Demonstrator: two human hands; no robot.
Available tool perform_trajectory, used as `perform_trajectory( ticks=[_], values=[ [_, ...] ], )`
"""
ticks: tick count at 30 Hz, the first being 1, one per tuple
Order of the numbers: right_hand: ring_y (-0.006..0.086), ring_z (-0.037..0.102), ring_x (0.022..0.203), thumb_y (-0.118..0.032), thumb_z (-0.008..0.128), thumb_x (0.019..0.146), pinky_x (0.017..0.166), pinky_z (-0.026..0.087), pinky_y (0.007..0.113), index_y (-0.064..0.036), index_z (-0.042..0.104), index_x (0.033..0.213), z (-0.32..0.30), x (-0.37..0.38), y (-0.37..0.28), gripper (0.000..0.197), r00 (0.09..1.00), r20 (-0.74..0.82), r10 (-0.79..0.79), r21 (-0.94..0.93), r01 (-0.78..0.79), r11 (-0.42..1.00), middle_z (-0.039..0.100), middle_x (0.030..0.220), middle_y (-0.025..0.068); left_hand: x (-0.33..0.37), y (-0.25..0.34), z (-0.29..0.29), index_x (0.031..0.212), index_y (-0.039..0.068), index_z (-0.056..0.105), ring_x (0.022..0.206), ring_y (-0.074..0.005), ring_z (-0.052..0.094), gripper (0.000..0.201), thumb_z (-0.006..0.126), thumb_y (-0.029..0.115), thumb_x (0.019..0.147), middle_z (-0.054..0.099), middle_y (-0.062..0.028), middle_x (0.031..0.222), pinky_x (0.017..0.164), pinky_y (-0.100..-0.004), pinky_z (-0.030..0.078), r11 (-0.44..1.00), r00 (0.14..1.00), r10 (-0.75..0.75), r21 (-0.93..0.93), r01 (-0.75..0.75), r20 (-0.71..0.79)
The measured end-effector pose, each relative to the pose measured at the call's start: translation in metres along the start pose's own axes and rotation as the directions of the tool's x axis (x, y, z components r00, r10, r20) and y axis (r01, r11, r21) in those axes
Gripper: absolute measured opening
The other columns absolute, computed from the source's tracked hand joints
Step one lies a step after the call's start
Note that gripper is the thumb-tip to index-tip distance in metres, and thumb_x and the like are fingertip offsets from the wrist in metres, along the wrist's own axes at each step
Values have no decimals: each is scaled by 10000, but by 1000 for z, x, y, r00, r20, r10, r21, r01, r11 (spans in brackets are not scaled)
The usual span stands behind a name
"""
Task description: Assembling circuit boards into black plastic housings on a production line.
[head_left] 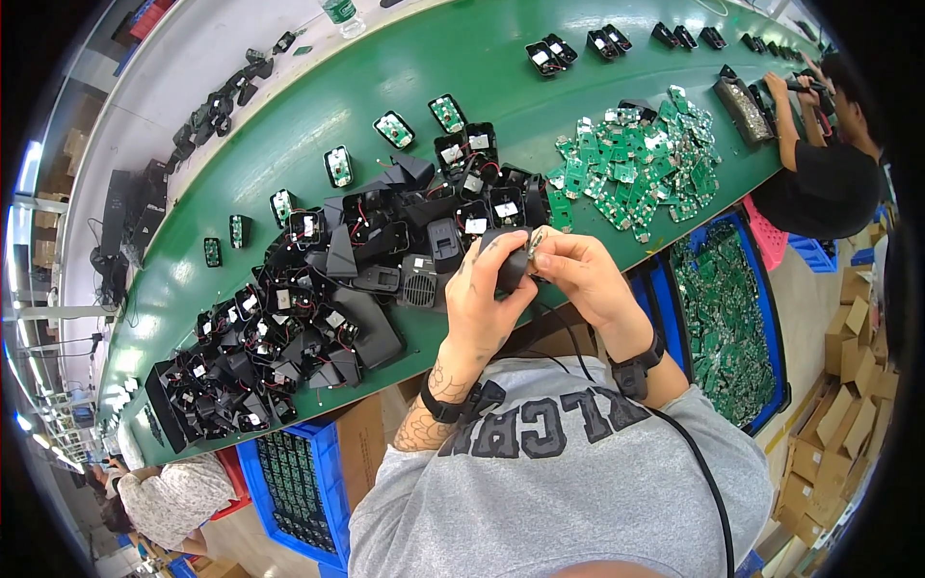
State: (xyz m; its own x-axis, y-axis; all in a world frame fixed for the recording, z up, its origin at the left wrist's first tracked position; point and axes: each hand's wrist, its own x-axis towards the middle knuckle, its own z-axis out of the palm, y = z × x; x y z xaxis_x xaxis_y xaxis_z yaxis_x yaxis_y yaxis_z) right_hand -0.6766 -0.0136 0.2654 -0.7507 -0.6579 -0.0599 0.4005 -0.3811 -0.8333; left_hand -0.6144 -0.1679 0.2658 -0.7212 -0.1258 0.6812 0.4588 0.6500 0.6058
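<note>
Close in front of my chest, my left hand [474, 301] is wrapped round a black plastic housing [512, 266]. The thumb and fingertips of my right hand [590, 281] pinch a small pale part at the housing's right side; it is too small and covered to name. Just beyond my hands, a heap of black housings [339, 252] with red and black wires covers the green workbench [289, 144]. To the right of the heap lies a loose pile of green circuit boards [636, 173]. Several housings with boards inside, such as one housing [394, 129], stand in a row behind it.
A blue bin [779, 337] full of circuit boards stands below the bench on my right, a blue crate [252, 482] of boards on my left. One person [819, 183] works at the far right, another [178, 496] sits lower left. Cardboard boxes [819, 443] are stacked at right.
</note>
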Motion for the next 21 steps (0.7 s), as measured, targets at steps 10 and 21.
perform_trajectory(
  ticks=[10,21],
  values=[
    [138,596,952,-66,662,874,873,487,282,48,674,958,-6,-1,2,142,995,14,96,92,-97,991,595,1018,51,-5,-2,1,1191,33,546,830,-189,663,528,693,-63,693,646,-127,1068,695,-270,537,993,997,-71,-90,74,40],
    [142,594,920,-4,719,800,832,498,270,8,662,942,-5,-6,7,153,997,-77,15,14,-14,1000,598,981,45,-10,12,3,1205,26,519,821,-144,662,490,683,-52,751,650,-110,1015,699,-251,540,982,990,-138,-127,142,39]
  ],
)
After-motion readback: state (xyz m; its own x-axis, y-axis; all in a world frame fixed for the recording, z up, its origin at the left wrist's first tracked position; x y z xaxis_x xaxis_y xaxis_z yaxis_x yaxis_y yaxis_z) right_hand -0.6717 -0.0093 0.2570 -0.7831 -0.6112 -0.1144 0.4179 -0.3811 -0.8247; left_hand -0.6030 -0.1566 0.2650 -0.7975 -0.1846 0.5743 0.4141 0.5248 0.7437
